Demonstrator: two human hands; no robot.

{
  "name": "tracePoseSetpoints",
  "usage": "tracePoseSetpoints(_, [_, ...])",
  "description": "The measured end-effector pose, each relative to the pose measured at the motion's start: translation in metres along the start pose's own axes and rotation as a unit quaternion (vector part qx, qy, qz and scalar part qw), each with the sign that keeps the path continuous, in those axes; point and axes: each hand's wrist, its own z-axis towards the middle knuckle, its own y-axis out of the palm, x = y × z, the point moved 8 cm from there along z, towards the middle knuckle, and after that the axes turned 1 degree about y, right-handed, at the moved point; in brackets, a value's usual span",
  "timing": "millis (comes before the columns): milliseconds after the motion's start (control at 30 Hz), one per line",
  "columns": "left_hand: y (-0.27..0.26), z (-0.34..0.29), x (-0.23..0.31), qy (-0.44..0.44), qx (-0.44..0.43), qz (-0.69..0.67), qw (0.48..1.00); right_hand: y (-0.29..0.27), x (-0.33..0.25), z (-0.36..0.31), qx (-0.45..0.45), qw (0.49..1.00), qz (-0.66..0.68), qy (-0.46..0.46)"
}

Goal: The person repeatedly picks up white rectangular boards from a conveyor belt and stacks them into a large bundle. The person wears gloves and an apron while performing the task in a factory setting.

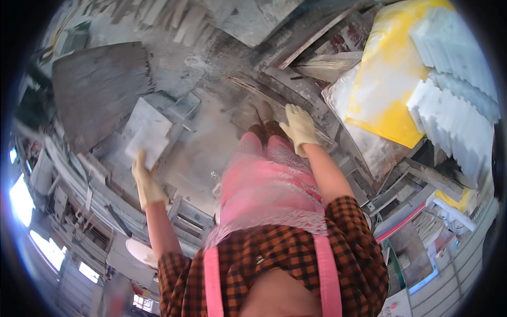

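Observation:
Both my hands wear cream-coloured gloves. My left hand [145,182] is raised on the left, its fingers closed on the near edge of a pale, flat square tile [149,146]. Motion blurs the tile. Behind it, in line of sight, stands a pale block-like box or machine [145,119] with a flat top. My right hand [298,126] hangs beside my right leg with nothing in it, palm down and fingers apart. Below me shows my pink apron [269,187], dusted with white. My shoes stand close together on the dusty floor.
A large dark board [100,92] lies at left. On the right, stacked pale slabs [451,119] sit by a yellow-and-white sheet [388,74]. Long wooden strips [264,91] lie near my feet. A grey slatted frame [190,219] is beside my left arm.

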Motion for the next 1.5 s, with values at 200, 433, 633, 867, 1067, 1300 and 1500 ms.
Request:
tracePoseSetpoints(200, [-0.015,-0.004,-0.083,-0.087,0.108,-0.064,0.988,0.123,0.059,0.073,-0.176,0.974,-0.032,0.143])
tracePoseSetpoints(433, [-0.037,0.018,-0.138,-0.162,0.152,-0.082,0.972,0.185,0.109,0.066,-0.277,0.941,-0.070,0.179])
tracePoseSetpoints(633, [-0.019,0.037,-0.131,-0.136,0.082,-0.102,0.982,0.164,0.141,0.059,-0.187,0.963,-0.054,0.187])
tracePoseSetpoints(867, [0.020,0.027,-0.113,-0.130,0.085,-0.069,0.985,0.198,0.207,0.013,-0.197,0.940,-0.033,0.277])
tracePoseSetpoints(1067, [0.040,0.025,-0.100,-0.116,0.026,-0.064,0.991,0.219,0.249,-0.032,-0.248,0.916,-0.083,0.304])
tracePoseSetpoints(1300, [0.032,0.038,-0.092,-0.107,0.057,-0.010,0.993,0.223,0.277,-0.085,-0.221,0.895,-0.095,0.376])
tracePoseSetpoints(1500, [0.044,0.039,-0.061,-0.083,0.072,0.005,0.994,0.236,0.277,-0.113,-0.202,0.893,-0.068,0.398])
